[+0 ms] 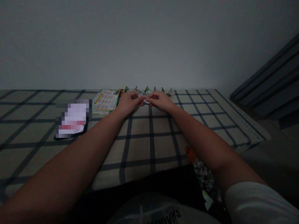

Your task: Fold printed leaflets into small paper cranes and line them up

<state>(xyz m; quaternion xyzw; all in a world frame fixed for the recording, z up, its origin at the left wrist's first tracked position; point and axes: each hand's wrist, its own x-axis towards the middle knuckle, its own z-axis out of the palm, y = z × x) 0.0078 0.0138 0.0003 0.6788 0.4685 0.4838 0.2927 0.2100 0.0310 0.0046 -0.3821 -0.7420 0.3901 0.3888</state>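
Right between the two hands is a small bit of paper (pixel 146 101), in the middle, just above the checked cloth (pixel 140 149). Only a pale edge shows, so I cannot tell its full shape. The left hand (pixel 130 102) pinches one side with thumb and finger, and the right hand (pixel 160 100) pinches the other. The tips nearly meet.

It looks like fine finger work, maybe a fold. To do it well, pinch softly, line up the edges first, then press the crease flat from the middle out. A hard tug could rip such a small bit. More light would help, as it is quite dim.

Just behind the hands is a row of pointy paper bits (pixel 147 89), by the wall (pixel 149 43); a sleeve should not brush them. Near the left hand lie printed sheets (pixel 106 100). Farther left is a phone-like thing (pixel 73 119), all blurred. Close to the body, by the right arm, is a mixed pile (pixel 206 175), too dark to tell.
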